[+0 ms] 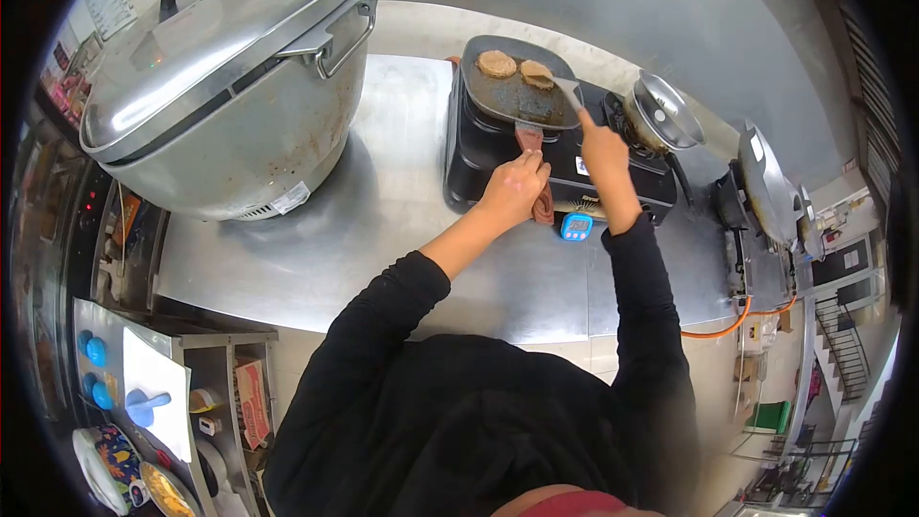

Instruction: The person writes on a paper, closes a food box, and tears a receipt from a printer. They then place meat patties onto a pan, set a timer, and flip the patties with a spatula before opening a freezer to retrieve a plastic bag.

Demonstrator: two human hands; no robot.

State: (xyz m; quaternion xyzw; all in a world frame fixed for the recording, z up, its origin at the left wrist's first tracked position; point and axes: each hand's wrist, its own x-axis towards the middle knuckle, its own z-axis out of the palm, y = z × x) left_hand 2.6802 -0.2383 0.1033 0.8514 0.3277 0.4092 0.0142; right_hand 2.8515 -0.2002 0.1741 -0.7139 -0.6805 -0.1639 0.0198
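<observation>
A square grill pan [522, 105] sits on a black portable stove [466, 158], with two browned patties in its far part. My left hand [515, 187] is closed around the pan's handle, with a brown cloth [545, 206] hanging beside it. In my right hand [603, 148] is a spatula [567, 88], its blade against the right patty [537, 75]. The left patty [496, 63] lies flat and apart from the blade. A blue digital timer [576, 227] stands at the front of the stove, below my right wrist.
A large lidded metal rice cooker [239, 124] fills the counter's left side. Right of the grill pan, a metal pan [667, 110] rests on another burner. Further right are more pans [763, 177] and an orange gas hose [718, 333]. The steel counter [402, 258] spans the front.
</observation>
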